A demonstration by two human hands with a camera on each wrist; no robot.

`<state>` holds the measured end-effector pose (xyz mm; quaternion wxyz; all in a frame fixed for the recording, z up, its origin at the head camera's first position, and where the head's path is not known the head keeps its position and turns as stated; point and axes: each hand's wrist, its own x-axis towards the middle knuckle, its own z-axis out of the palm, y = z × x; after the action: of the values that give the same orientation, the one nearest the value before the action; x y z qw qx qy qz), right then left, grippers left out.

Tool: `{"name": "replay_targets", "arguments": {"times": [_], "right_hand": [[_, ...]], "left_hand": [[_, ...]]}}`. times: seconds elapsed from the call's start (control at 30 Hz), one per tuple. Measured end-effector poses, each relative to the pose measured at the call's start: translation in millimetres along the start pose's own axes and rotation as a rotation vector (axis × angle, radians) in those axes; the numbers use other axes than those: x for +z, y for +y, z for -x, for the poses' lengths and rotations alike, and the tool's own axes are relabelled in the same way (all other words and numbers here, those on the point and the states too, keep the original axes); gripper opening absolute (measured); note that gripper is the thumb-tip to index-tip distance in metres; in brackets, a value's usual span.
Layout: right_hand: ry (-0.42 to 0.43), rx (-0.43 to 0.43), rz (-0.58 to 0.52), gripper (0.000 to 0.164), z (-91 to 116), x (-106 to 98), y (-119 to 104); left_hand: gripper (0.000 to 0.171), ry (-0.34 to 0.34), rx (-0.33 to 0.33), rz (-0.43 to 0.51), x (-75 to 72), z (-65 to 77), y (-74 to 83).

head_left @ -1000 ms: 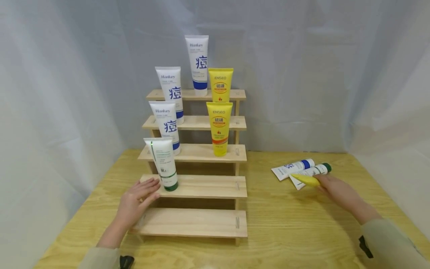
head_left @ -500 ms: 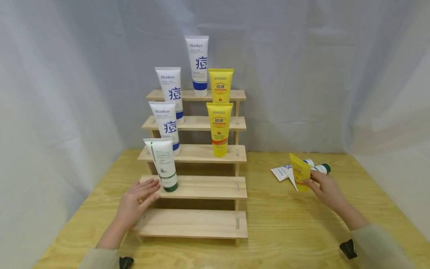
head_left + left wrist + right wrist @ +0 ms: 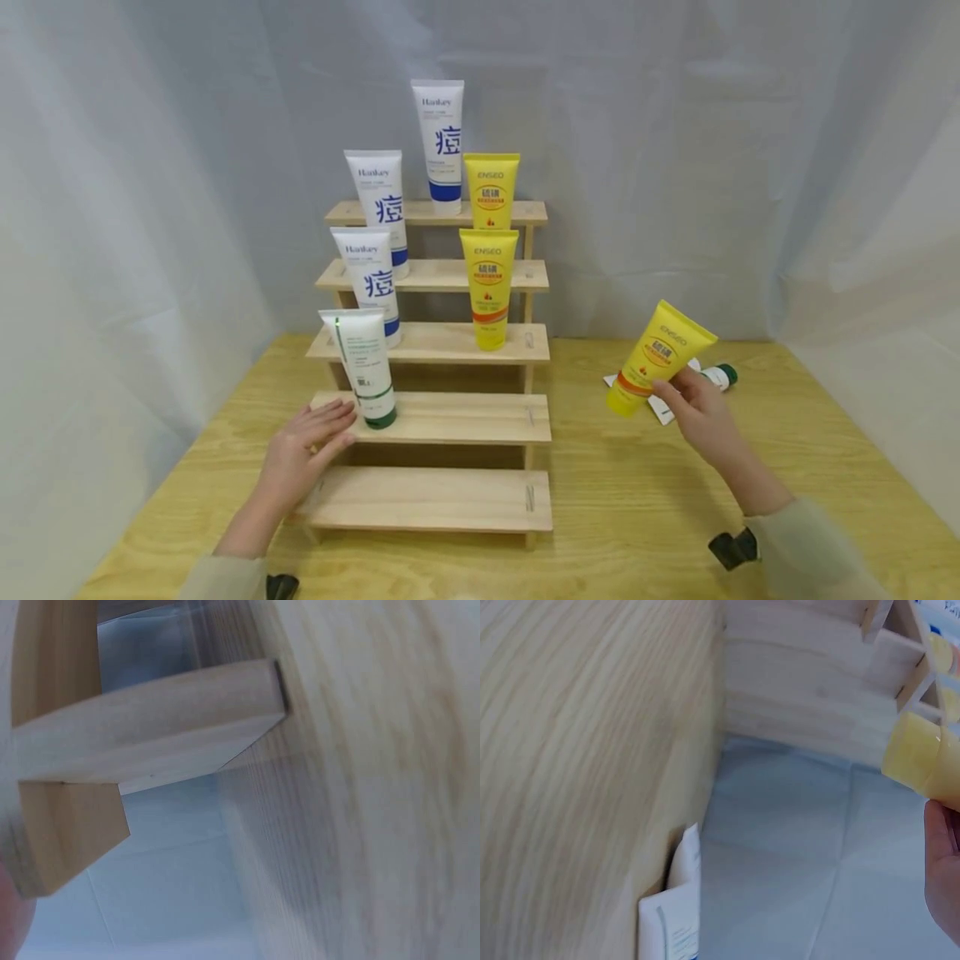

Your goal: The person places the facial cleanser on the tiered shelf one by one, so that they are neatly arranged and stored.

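My right hand (image 3: 705,414) pinches a yellow squeeze tube (image 3: 660,354) off the table, tilted with its cap down to the left; the cap end of that yellow tube (image 3: 922,757) also shows in the right wrist view. With fingers extended, my left hand (image 3: 303,450) rests at the left end of a stepped wooden rack (image 3: 465,415), beside a white tube with a green cap (image 3: 365,367) standing on it. Higher up the rack stand white tubes with blue bands (image 3: 367,279) on the left and middle, and yellow tubes (image 3: 491,287) on the right.
Behind the held tube, a white green-capped tube (image 3: 720,377) lies on the wooden table (image 3: 637,508), with another white tube (image 3: 611,380) mostly hidden. White curtains (image 3: 660,167) surround the back and sides. The rack's lowest step (image 3: 427,498) is nearest me.
My right hand has lifted the yellow tube from above the lying white tubes and moved it left, turning its printed front towards me. The left hand stays in place.
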<state>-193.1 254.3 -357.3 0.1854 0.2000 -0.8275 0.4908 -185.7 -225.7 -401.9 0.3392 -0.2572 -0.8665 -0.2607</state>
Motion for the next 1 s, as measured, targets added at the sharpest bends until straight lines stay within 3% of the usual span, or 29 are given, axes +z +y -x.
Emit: {"name": "replay_targets", "arguments": {"times": [0.13, 0.37, 0.6, 0.9, 1.0], "right_hand": [[0.007, -0.033, -0.129, 0.029, -3, 11, -9], [-0.008, -0.04, -0.172, 0.03, -9, 30, -27], [-0.02, -0.056, -0.328, 0.031, -19, 53, -38], [-0.072, -0.096, -0.285, 0.028, -32, 86, -51], [-0.085, -0.097, -0.249, 0.025, -33, 93, -67]], "left_hand": [[0.028, -0.006, -0.007, -0.006, 0.4, -0.1, -0.8], [0.028, -0.005, -0.019, -0.007, 0.7, -0.6, -0.3], [0.028, -0.007, -0.021, -0.002, 0.0, -0.8, 0.6], [0.028, 0.005, -0.008, -0.002, -1.3, -0.5, 2.5], [0.028, 0.005, 0.0, -0.004, -1.3, -0.1, 1.8]]}}
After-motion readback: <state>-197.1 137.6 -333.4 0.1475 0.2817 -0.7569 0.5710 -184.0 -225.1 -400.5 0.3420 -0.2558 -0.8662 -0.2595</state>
